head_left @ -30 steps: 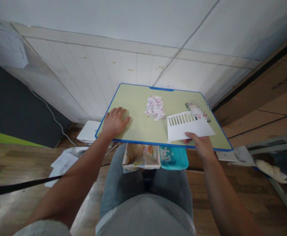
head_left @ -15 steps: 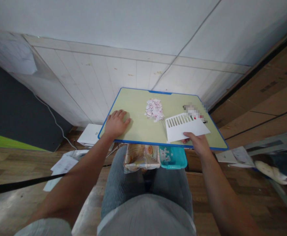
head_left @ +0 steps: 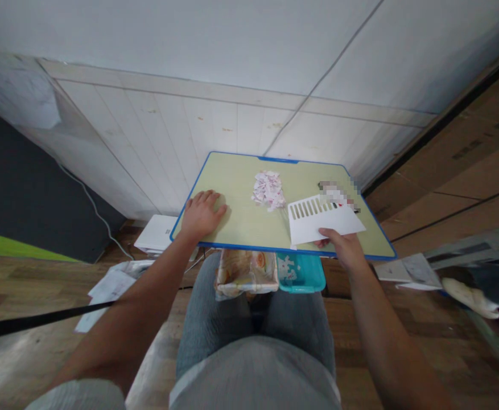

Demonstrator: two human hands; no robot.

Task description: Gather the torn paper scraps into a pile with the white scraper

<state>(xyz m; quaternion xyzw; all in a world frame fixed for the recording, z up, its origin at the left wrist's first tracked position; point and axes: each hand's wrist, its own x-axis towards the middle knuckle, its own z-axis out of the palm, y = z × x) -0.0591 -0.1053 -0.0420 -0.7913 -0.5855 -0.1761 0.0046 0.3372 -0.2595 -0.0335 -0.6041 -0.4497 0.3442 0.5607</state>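
The person sat before a small board with a pale yellow-green top and a blue edge, which occupied the middle of the frame. In the left part of this board the left hand lay palm down, with the fingers released and a little spread, and it held nothing. On the right of centre, the right hand was grasping a white card by its near edge; the thumb pressed on the upper face, and the other fingers went underneath. This card, which had a row of long slots along its far side, was slightly tilted over the right half of the board. Near the card's left corner, in the centre of the frame, I saw a loose heap of paper scraps, white with pinkish marks. Just beyond the card, toward the board's right edge, there was a blurred object, and honestly I could not tell what it was. Below the board's near edge, above the person's thighs, two containers were side by side: a box in patterned wrapping, and to its right a turquoise tub with white bits inside. A pale wall filled the upper frame, and brown cardboard stood at the right.
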